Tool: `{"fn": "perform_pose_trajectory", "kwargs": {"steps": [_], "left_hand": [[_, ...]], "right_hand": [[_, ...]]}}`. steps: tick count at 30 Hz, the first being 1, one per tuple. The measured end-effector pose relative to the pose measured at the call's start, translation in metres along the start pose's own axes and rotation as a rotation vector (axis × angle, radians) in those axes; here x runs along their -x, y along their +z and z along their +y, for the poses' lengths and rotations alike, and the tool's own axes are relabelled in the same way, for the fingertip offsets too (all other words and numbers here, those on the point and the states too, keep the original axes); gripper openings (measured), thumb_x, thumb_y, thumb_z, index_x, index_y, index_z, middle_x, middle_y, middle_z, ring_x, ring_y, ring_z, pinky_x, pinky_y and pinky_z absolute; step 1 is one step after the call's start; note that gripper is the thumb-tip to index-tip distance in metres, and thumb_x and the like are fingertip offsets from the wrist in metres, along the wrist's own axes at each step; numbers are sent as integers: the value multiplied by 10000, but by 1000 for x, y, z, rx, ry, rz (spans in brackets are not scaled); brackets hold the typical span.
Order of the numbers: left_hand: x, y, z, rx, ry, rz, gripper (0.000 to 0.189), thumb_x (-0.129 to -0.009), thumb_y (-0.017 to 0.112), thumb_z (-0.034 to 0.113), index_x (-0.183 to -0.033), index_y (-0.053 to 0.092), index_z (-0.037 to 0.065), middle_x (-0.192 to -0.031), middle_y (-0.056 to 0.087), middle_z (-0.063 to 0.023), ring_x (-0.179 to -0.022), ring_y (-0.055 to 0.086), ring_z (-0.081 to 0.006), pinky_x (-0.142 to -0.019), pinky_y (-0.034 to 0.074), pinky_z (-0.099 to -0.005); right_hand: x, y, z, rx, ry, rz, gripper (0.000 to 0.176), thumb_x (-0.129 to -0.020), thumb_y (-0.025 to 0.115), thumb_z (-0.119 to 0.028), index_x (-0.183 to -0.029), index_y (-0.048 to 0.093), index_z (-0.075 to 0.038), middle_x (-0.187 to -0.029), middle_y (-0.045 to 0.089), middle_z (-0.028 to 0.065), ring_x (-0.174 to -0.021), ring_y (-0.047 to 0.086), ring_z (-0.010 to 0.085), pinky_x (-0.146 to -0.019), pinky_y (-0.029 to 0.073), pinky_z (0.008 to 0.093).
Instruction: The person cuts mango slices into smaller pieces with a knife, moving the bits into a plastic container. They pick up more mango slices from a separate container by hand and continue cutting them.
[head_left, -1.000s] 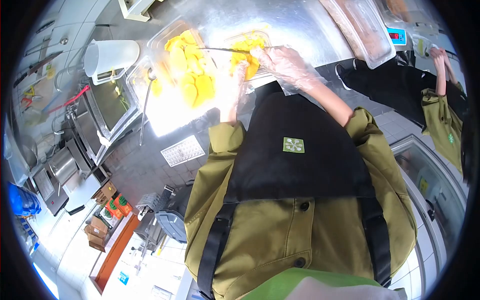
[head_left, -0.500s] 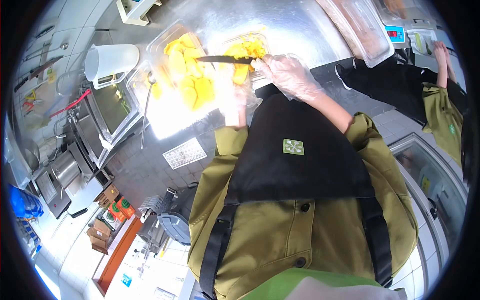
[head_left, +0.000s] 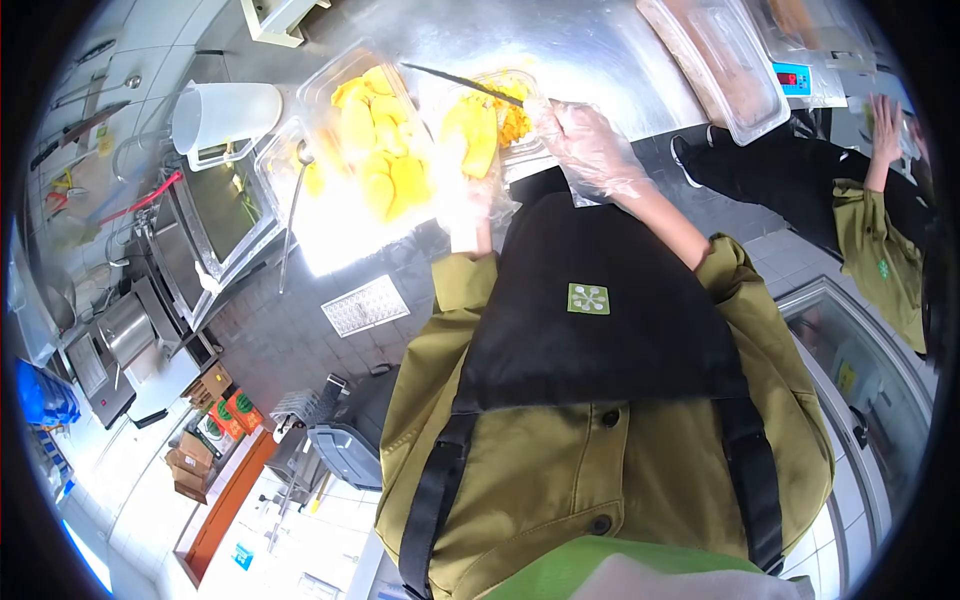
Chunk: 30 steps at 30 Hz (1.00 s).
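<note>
My right hand, in a clear plastic glove, grips a knife whose dark, narrow blade points left, above the fruit. My left hand, gloved and washed out by glare, holds a yellow peeled mango piece. Beneath and beside it stands a clear container holding small diced mango. To the left, a larger clear tub is filled with peeled mango pieces. The blade is apart from the mango piece. Glare hides the fingers of my left hand in part.
A long-handled spoon rests in a smaller container at the left, near a white translucent pitcher. Right of the steel counter are a long lidded container and a digital scale. A co-worker stands at the far right.
The knife has lifted away from the mango piece, its tip swinging up and its blade tilting. My left hand stays nearly in place. The co-worker's hands have moved apart.
</note>
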<state>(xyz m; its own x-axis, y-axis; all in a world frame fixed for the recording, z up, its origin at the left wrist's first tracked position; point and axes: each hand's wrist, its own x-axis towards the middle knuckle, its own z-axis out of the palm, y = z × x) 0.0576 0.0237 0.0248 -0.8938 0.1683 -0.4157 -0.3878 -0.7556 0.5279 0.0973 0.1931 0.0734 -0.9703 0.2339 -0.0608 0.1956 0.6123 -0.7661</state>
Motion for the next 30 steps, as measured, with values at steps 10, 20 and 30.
{"fn": "perform_pose_trajectory", "kwargs": {"steps": [10,20,30], "left_hand": [[2,-1,16,-93,-122,-62,384,-858,578,39,-1225,503,-44,-1203,579,-172,-1113,570,-298,-960,486,-417],[-17,-1,48,-426,238,-114,449,-859,597,53,-1288,472,13,-1221,575,-166,-1075,596,-280,-909,525,-400],[-122,25,138,-2359,198,243,415,-934,503,332,-1021,674,-36,-971,672,-232,-970,641,-355,-852,482,-449]], "right_hand": [[-3,4,13,97,-86,-131,430,-994,418,-374,-901,642,-19,-758,630,208,-744,624,369,-669,485,436],[-6,-6,11,113,4,-140,522,-986,397,-443,-855,650,-6,-735,636,208,-711,631,361,-682,481,441],[6,-13,20,244,-58,-129,375,-943,514,-380,-862,623,-31,-709,617,196,-683,619,373,-646,475,476]]}}
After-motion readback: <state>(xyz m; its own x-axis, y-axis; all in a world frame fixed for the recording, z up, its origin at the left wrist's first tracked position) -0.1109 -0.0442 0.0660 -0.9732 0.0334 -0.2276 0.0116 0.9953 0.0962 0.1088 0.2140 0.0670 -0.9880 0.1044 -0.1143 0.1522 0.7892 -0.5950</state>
